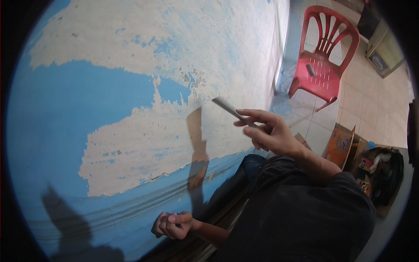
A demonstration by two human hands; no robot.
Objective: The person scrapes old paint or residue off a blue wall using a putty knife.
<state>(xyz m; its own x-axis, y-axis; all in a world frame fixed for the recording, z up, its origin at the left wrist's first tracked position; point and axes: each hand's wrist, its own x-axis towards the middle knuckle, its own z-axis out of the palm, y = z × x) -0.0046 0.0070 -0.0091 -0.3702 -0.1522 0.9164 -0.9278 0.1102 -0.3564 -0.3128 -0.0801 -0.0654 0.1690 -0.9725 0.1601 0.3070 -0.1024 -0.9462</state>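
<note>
My right hand [275, 132] holds a flat-bladed scraper [227, 107], seen nearly edge-on, its handle mostly hidden by the fingers. The blade points left, towards a wall [81, 91] with blue paint and large pale patches where the paint has come off in ragged edges. From this view I cannot tell whether the blade touches the wall. On the pale area falls a broad shadow of tool and hand. Low by the wall's blue lower band, which has raised horizontal ridges, my left hand [175, 225] is curled into a fist, with nothing visible in it.
A red plastic chair [322, 67] stands on the tiled floor [353, 98], a small grey object [310, 70] on its seat. Nearer me are an open cardboard box [339, 145] and a dark bag [388, 181] among assorted items. Another box-like object [383, 54] stands at upper right.
</note>
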